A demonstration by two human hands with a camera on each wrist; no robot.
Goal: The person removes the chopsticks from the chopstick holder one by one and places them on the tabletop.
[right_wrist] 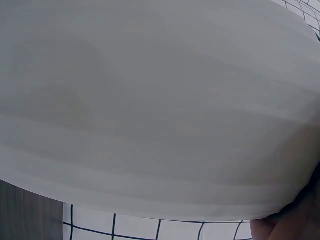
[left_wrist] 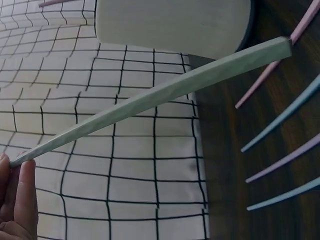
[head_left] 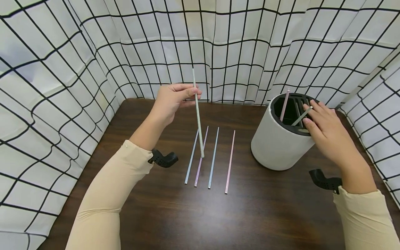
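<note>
My left hand (head_left: 168,102) pinches a pale green chopstick (head_left: 198,114) between thumb and fingers, with its square end pointing down over the sticks on the table. In the left wrist view that chopstick (left_wrist: 150,102) slants across the frame. My right hand (head_left: 328,130) rests over the right side of a white cylindrical utensil holder (head_left: 278,149), its fingers extended across the black top. A pink chopstick (head_left: 285,105) and another green one (head_left: 301,116) lean inside the holder. The holder's wall (right_wrist: 150,100) fills most of the right wrist view.
On the dark wooden table (head_left: 187,215) lie a blue chopstick (head_left: 191,158), a purple one (head_left: 199,170), a second blue one (head_left: 213,159) and a pink one (head_left: 230,163), roughly parallel. White grid-patterned cloth (head_left: 218,52) stands behind and at both sides.
</note>
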